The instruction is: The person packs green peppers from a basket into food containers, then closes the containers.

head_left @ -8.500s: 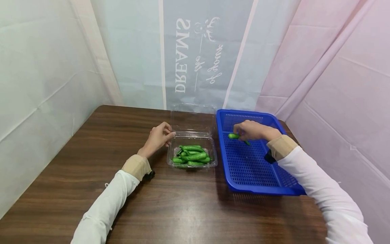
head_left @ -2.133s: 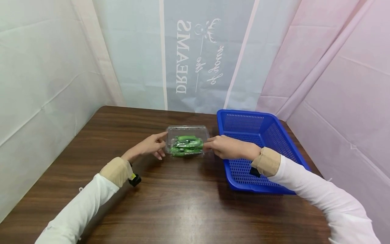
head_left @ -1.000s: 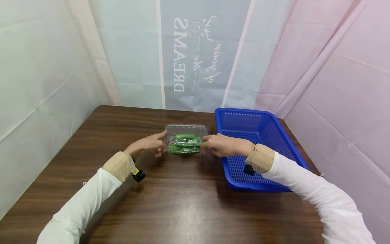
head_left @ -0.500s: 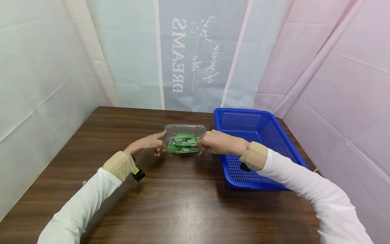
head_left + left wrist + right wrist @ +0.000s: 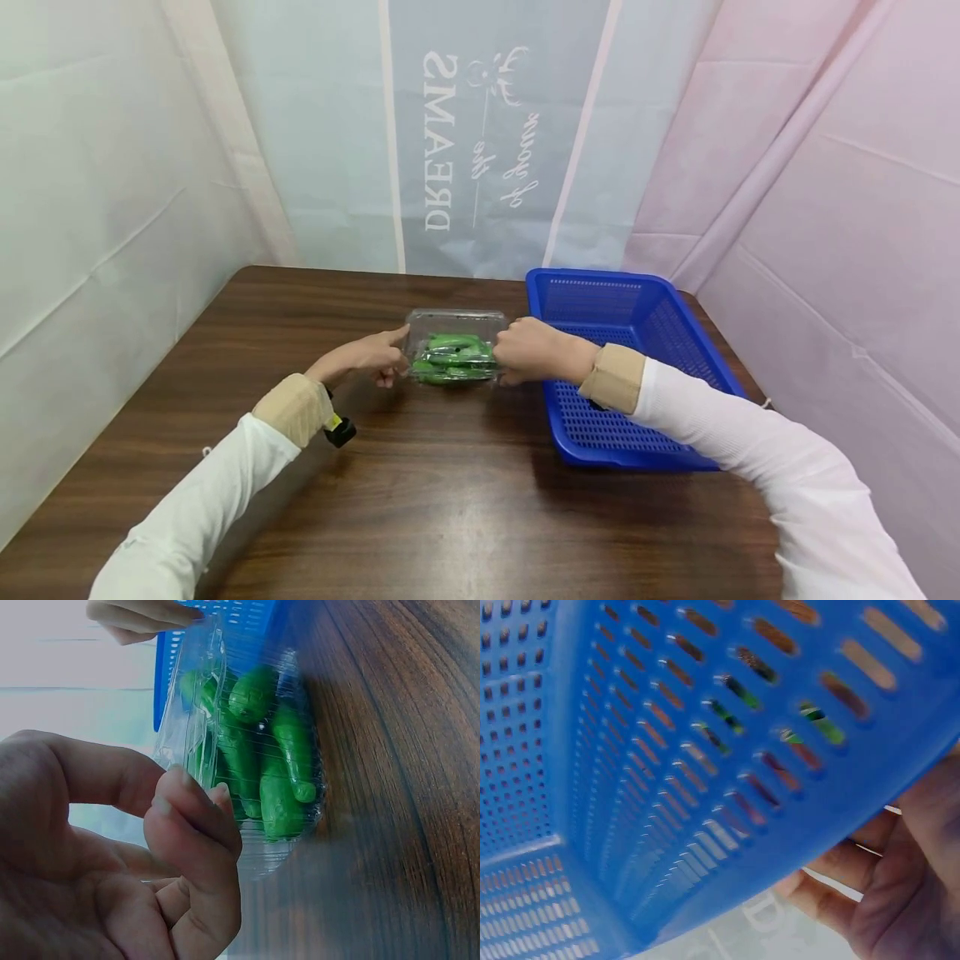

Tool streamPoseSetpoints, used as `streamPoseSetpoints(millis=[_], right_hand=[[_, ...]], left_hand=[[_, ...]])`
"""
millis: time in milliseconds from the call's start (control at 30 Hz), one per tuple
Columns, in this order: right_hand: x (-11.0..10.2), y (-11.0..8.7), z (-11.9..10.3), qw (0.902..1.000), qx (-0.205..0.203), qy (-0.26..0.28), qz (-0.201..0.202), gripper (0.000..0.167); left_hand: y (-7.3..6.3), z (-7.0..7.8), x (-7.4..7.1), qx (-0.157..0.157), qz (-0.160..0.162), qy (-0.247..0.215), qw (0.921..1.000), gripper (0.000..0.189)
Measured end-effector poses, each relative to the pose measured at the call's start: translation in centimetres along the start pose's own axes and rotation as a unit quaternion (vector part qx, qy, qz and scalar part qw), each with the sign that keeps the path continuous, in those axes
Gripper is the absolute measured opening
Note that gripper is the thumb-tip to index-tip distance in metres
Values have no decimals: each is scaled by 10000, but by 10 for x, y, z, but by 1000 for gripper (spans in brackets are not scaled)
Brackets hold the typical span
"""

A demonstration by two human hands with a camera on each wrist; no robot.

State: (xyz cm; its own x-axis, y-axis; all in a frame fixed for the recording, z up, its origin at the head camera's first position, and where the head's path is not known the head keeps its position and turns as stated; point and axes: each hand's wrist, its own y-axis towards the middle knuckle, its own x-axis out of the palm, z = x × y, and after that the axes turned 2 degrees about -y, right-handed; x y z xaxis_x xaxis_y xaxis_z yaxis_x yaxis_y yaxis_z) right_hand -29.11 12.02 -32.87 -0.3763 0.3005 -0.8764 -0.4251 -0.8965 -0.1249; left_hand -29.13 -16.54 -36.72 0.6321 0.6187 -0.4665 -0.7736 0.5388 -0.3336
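Note:
A clear plastic clamshell container (image 5: 459,321), its lid lowered, sits on the table with several green chili peppers (image 5: 453,354) inside. My left hand (image 5: 365,354) is at its left side. In the left wrist view the thumb and fingers of that hand pinch the rim. My right hand (image 5: 542,350) grips the opposite edge with curled fingers, beside the basket's left rim. Its fingertips are hidden in the head view; in the left wrist view they meet the container's far corner. The right wrist view shows this hand (image 5: 900,877) partly behind the basket wall.
A blue perforated basket (image 5: 671,329) stands to the right of the container, partly under my right forearm; no pepper shows in its visible part. The dark wooden table (image 5: 450,500) ends at a printed cloth backdrop (image 5: 480,125).
The lid stood open earlier and is now down over the peppers. My right hand left the basket, where it held a chili pepper, and lately turned knuckles-up at the container's right edge.

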Motion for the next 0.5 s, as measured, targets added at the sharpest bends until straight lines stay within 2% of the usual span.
streamPoseSetpoints(millis=[67, 200, 400, 500], right_hand=[[0, 5, -4, 9992, -149, -339, -117, 28], [3, 12, -11, 9960, -337, -827, -59, 17], [6, 14, -17, 9962, -472, -716, -146, 26], [8, 15, -20, 9952, -535, -814, -54, 26]], left_hand=[[0, -1, 0, -5, 3, 6, 10000, 81], [0, -2, 0, -18, 18, 28, 10000, 82], [0, -1, -1, 0, -44, 35, 10000, 81], [0, -2, -1, 6, -37, 57, 10000, 82]])
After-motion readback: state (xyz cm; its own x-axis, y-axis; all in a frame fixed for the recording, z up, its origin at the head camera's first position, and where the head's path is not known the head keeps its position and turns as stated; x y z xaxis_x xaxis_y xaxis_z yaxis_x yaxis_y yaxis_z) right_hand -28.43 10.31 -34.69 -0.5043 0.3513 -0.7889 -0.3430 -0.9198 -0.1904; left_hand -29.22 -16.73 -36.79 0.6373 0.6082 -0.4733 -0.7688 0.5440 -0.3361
